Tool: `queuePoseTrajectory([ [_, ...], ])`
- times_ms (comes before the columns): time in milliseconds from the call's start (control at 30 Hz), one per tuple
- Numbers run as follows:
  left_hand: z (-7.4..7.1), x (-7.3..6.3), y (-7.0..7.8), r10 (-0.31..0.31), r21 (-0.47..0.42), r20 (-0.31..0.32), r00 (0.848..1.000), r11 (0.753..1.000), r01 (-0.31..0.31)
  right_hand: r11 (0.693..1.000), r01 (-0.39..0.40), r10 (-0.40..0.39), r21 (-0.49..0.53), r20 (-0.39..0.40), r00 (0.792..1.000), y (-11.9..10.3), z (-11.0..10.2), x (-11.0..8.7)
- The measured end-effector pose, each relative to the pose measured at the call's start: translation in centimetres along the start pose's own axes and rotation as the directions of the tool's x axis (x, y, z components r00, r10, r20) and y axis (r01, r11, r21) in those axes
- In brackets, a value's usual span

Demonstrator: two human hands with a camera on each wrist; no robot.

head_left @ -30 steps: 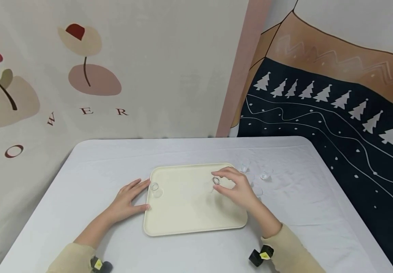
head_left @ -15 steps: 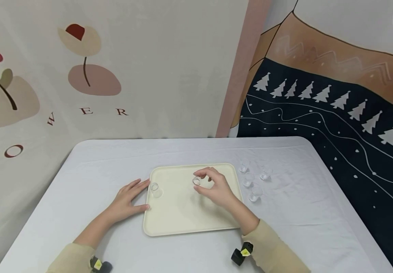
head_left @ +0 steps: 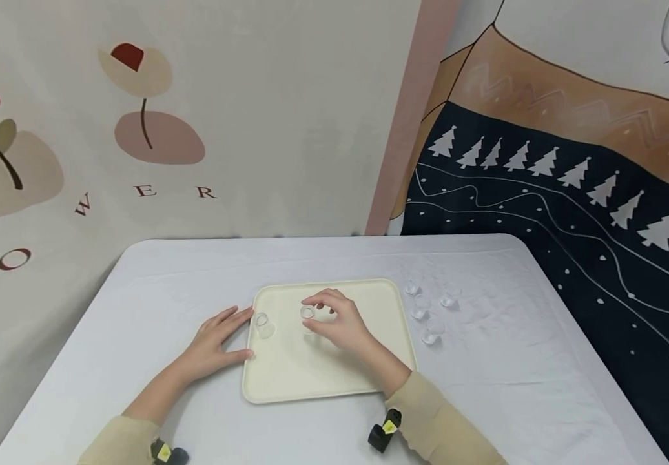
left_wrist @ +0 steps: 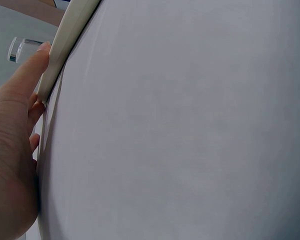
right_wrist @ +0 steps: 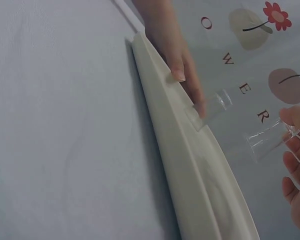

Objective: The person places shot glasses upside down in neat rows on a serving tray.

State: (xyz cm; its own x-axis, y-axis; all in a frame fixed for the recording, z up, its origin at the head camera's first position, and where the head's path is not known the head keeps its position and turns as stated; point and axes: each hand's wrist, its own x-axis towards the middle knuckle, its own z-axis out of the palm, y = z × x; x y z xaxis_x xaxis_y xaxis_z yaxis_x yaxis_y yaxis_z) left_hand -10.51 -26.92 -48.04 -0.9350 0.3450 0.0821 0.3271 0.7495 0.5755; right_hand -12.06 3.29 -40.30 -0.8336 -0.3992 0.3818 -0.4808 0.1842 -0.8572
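My right hand (head_left: 343,323) pinches a small clear cup (head_left: 308,312) between thumb and fingers over the left-middle part of a cream tray (head_left: 334,382). In the right wrist view the held cup (right_wrist: 267,141) hangs above the tray, its wider end down. A second clear cup (head_left: 263,325) stands on the tray near its left edge, narrow end up. My left hand (head_left: 214,341) lies with spread fingers against the tray's left rim, thumb and fingertips touching it. In the left wrist view that cup (left_wrist: 26,50) shows partly behind the hand.
Several clear cups, one nearest the tray (head_left: 432,331), stand on the white tablecloth (head_left: 485,400) to the tray's right, wide ends up. A printed curtain (head_left: 253,129) hangs behind the table, and a dark tree-patterned cloth (head_left: 514,194) on the right.
My right hand has carried its cup leftward across the tray, from the right part toward the cup standing there. My left hand stays at the rim.
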Motion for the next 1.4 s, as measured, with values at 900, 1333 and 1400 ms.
queuePoseTrajectory([
  [900,0.0,0.0,0.0,0.004,0.005,0.000,1.000,1.000,-0.004,0.992,-0.085,0.088,-0.091,0.024,0.996,5.7,5.3,1.4],
  [1333,0.0,-0.2,0.3,-0.004,0.001,-0.009,1.000,1.000,0.004,0.987,-0.099,0.105,-0.127,0.043,0.994,6.2,5.6,1.4],
  [1400,0.0,-0.2,0.3,-0.003,0.001,-0.009,1.000,1.000,0.003,0.987,-0.095,0.101,-0.129,0.043,0.994,6.3,5.6,1.4],
])
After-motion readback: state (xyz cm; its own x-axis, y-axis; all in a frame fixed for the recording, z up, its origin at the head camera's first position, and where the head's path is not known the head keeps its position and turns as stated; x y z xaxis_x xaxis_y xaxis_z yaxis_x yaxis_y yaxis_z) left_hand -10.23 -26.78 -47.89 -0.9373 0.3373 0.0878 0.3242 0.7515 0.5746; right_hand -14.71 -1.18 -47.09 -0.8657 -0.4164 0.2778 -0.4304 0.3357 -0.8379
